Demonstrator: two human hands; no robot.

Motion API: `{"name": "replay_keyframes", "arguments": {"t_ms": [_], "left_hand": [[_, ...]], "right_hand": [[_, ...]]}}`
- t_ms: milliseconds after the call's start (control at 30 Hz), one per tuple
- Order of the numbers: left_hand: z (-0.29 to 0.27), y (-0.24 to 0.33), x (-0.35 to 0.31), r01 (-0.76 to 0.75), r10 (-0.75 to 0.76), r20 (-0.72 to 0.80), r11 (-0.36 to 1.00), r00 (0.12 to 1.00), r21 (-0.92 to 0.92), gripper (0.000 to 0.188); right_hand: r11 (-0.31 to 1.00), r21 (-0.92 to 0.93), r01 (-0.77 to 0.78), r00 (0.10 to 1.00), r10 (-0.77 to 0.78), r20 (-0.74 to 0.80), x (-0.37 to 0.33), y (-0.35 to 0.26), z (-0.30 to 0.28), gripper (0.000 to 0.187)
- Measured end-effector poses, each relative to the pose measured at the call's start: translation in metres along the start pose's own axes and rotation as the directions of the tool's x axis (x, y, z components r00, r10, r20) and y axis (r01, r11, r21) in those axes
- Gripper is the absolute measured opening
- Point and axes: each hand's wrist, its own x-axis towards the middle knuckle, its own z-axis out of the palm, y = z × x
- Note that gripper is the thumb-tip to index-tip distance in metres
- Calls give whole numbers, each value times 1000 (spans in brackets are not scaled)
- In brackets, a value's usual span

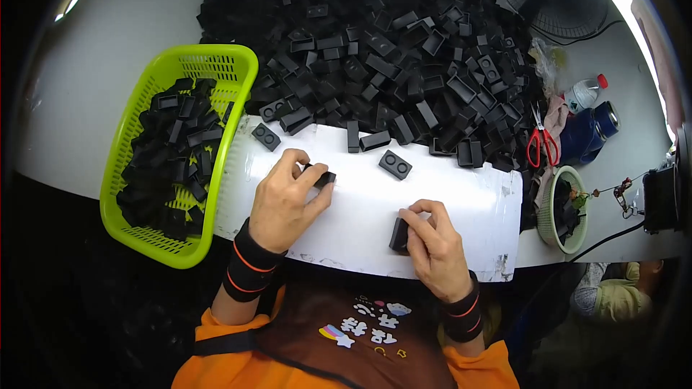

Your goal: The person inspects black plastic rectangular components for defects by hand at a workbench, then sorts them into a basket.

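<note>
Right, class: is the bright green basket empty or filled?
Partly filled: black pieces lie heaped inside the bright green basket, leaving some lattice bare.

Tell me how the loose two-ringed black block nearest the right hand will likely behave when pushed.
The black block would probably slide rather than roll, being straight-sided and lying flat on the white board. Its crisp edges suggest something stiff. It may be light for its size, if hollow like the open-sided blocks heaped beyond it.
</note>
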Motion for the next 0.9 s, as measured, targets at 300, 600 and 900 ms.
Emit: {"name": "replay_keyframes", "arguments": {"t_ms": [300,600,900], "left_hand": [[6,55,-17,-117,151,-11,712,988,-693,44],[-3,39,-25,-119,123,-21,889,992,-442,43],[-15,17,21,-190,192,-28,921,981,-341,47]], "right_hand": [[901,-422,103,988,-143,-65,67,18,12,34],[952,-285,-109,964,31,-264,-12,12,-23,30],[956,-293,27,984,-78,-162,14,4,-36,27]]}}
